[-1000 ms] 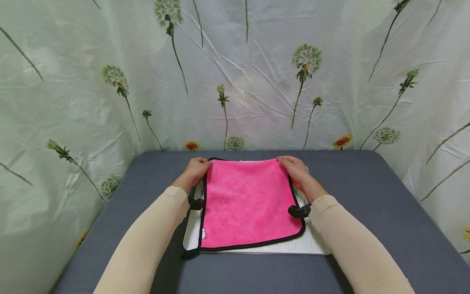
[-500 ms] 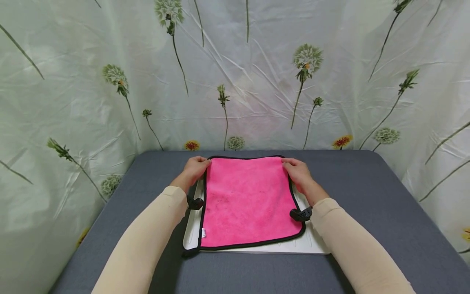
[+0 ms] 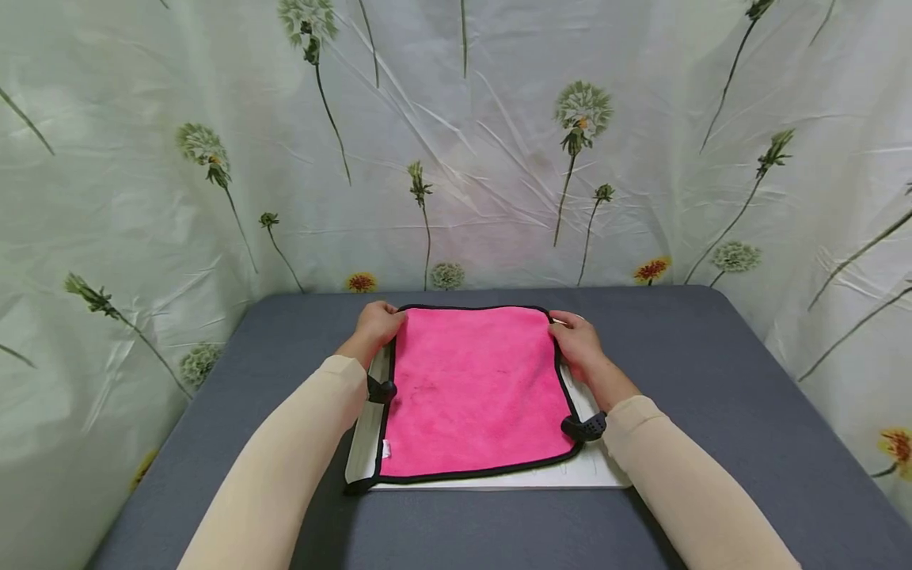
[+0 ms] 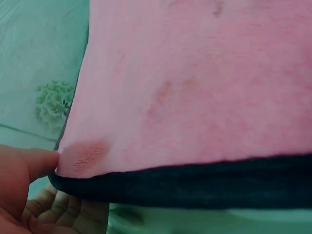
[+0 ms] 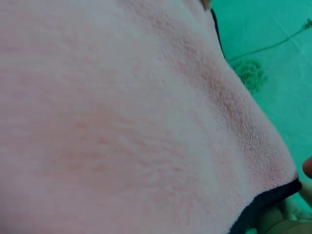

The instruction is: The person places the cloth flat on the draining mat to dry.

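Observation:
A pink fleece cloth (image 3: 473, 388) with black edging is spread over a white board-like thing (image 3: 523, 479) on the table. At the cloth's far left corner my left hand (image 3: 375, 328) pinches the edge. In the left wrist view the left thumb (image 4: 36, 163) presses on the pink side, with the other fingers under the black edging (image 4: 195, 183). My right hand (image 3: 579, 344) is at the far right corner, its fingers right at the edging. The right wrist view shows the right thumb (image 5: 307, 167) slightly apart from the cloth corner, and other fingers (image 5: 278, 222) low behind it.
The table (image 3: 684, 356) has a dark grey cover. Behind it hangs a pale curtain (image 3: 492, 158) printed with dandelions. Each wrist wears a black device (image 3: 584, 427). A small white tag (image 3: 386, 449) sits at the cloth's near left edge.
The cloth's far edge, sagging with the right hand at its corner one second ago, now runs straighter. My right hand has shifted slightly outward and its thumb has eased off. The head view has turned slightly.

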Available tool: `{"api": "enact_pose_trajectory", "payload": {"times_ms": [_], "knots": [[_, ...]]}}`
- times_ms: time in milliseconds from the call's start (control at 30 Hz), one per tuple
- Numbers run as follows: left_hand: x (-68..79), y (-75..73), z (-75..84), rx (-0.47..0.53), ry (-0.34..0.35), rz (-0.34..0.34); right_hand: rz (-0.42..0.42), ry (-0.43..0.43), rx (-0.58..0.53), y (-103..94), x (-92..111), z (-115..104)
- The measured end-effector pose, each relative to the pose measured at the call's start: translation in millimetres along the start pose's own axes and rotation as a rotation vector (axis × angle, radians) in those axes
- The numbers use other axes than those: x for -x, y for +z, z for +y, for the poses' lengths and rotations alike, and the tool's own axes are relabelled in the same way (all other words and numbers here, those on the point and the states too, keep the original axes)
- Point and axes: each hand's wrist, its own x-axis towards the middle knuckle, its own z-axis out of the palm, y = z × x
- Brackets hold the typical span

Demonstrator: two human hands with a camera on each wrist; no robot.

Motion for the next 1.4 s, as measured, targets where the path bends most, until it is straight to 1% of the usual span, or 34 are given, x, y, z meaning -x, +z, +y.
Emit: {"api": "enact_pose_trajectory", "payload": {"times_ms": [100,233,367,467,533,667,767,867,1000,1100,1233,1300,1400], "knots": [[7.9,-1.2,-5.7,-0.014,0.011,-0.018,-0.027,-0.029,0.051,-1.3,11,0],[20.5,-1.5,-16.3,-0.01,0.05,-0.049,-0.077,-0.084,0.148,-5.1,30,2],[34.2,-0.8,-26.2,0.004,0.086,-0.096,-0.117,-0.142,0.268,-10.2,51,3],[44.4,-0.4,-31.8,0.036,0.1,-0.139,-0.125,-0.177,0.364,-13.9,63,2],[51.2,0.0,-35.1,0.069,0.098,-0.164,-0.126,-0.183,0.413,-16.5,68,3],[64.9,0.8,-43.0,0.128,0.081,-0.198,-0.164,-0.162,0.433,-21.8,79,7],[76.8,0.5,-48.6,0.165,0.074,-0.234,-0.194,-0.16,0.435,-26.6,89,12],[90.0,-0.2,-53.4,0.228,0.08,-0.292,-0.213,-0.179,0.446,-31.9,101,15],[109.9,-2.5,-60.1,0.286,0.105,-0.392,-0.235,-0.171,0.464,-37.7,115,18],[123.5,-5.0,-65.2,0.276,0.12,-0.461,-0.246,-0.163,0.477,-40.5,123,21],[134.7,-7.8,-71.9,0.259,0.128,-0.531,-0.251,-0.147,0.422,-42.2,131,26],[137.6,-8.3,-75.4,0.261,0.127,-0.552,-0.249,-0.132,0.383,-42.3,133,29],[140.2,-7.9,-80.5,0.261,0.119,-0.552,-0.248,-0.119,0.357,-41.7,137,33]]}}
